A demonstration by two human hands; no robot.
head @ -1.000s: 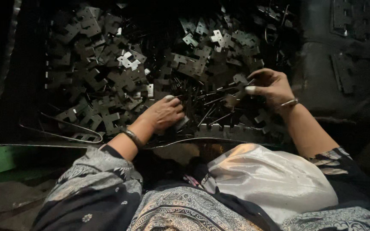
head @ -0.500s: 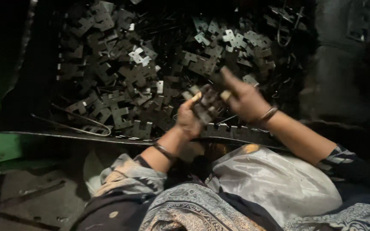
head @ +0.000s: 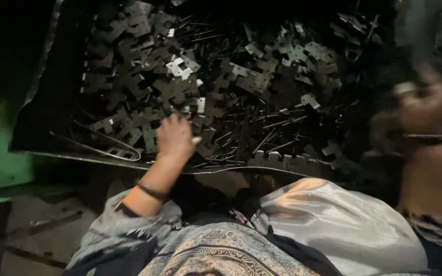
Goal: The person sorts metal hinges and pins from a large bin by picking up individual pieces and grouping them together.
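No package, label, sign or screen was to be seen anywhere in the view.

Left hand (head: 175, 137) down, right hand (head: 424, 110) raised, blurred

The scene is dim overall. Light falls from above onto the pile of flat metal plates (head: 221, 87), producing pale glints on a few. The upper left corner is black. The right hand (head: 423, 110) is heavily motion-blurred; the left hand (head: 175, 137) is moderately sharp. Grain softens fine detail.
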